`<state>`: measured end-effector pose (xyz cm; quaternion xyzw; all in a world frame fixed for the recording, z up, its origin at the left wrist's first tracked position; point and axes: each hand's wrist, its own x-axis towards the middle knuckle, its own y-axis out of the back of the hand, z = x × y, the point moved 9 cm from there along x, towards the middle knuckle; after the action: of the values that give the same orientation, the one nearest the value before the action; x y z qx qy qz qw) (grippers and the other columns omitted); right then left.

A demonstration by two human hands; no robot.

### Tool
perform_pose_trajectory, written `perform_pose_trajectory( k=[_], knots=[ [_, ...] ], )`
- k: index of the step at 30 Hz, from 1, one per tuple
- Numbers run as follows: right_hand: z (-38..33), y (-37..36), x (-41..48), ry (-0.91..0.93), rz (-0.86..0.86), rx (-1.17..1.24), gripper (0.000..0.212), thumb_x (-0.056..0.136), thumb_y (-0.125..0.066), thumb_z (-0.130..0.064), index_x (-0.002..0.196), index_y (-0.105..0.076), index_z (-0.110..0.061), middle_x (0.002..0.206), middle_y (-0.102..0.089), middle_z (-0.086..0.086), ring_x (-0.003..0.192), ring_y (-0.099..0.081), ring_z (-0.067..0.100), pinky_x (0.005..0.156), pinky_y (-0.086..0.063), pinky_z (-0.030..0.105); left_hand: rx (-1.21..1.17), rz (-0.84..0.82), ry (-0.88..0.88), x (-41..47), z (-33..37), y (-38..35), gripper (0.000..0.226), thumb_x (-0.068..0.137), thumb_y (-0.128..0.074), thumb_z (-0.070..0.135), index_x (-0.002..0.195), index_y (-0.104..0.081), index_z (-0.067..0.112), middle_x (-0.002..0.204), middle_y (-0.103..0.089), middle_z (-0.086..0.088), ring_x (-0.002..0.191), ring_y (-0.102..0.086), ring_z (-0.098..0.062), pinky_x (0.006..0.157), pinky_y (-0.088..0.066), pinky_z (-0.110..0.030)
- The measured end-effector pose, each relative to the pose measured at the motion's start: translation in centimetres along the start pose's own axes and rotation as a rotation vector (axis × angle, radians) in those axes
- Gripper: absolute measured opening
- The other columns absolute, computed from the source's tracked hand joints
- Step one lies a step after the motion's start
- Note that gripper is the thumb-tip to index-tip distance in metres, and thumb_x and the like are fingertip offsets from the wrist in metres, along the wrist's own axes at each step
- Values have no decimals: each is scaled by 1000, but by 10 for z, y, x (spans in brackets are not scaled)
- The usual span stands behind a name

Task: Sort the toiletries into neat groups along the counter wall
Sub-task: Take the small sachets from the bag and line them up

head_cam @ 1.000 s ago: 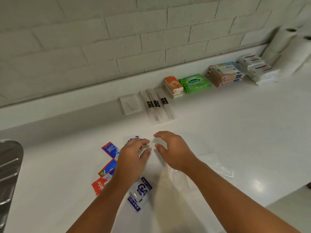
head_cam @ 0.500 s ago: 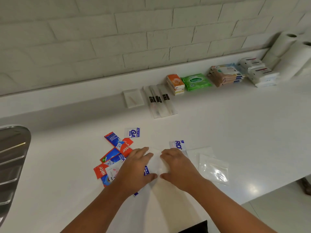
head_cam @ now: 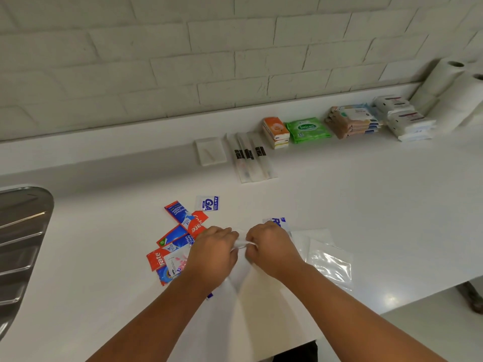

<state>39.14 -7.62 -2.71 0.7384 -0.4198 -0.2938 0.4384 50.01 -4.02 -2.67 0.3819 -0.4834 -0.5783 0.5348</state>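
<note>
Packet [head_cam: 241, 242] in grip of left hand [head_cam: 213, 253] and right hand [head_cam: 271, 246]; clear bag [head_cam: 330, 265] beside

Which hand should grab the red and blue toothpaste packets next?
Left, probably. The left hand sits right against the toothpaste packets, covering some; the right hand lies on the far side. Both hands pinch a white packet.
</note>
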Motion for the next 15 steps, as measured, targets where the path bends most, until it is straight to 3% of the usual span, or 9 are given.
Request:
perform_pose_trajectory(
  k=[4, 7, 10, 15],
  knots=[
    [-1, 10, 5, -33, -8, 155, 23, 88, -57, -21, 103, -76, -18, 94, -74, -3, 89, -61, 14, 70, -32, 19, 17, 9, 10, 6, 3, 5, 32, 85, -68, 30, 115, -70, 20, 99, -73, 0, 95, -65, -22, 83, -49, -36],
    [0, 12, 10, -77, -27, 315, 19, 88, -61, -18, 99, -77, -20, 92, -75, -8, 75, -59, 2, 63, -36, 9, 65, 3, 45, 13, -3, 8, 25, 90, -61, 24, 114, -68, 22, 96, -72, -2, 92, -64, -22, 82, -48, -34],
    [3, 15, 18, -90, 4, 517, 14, 91, -65, -28, 96, -76, -21, 91, -75, -12, 79, -62, -5, 74, -43, 11, 48, -32, 96, 20, -22, 8, 32, 96, -50, 16, 124, -64, 23, 101, -71, -4, 95, -64, -23, 83, -47, -34],
    [9, 23, 29, -117, 32, 745, 55, 71, -78, -58, 115, -68, -28, 108, -71, -16, 104, -63, -2, 91, -49, 18, -285, 45, 225, 25, -53, 31, 30, 98, -55, 18, 123, -69, 25, 95, -74, -6, 87, -68, -25, 73, -50, -31]
  ],
)
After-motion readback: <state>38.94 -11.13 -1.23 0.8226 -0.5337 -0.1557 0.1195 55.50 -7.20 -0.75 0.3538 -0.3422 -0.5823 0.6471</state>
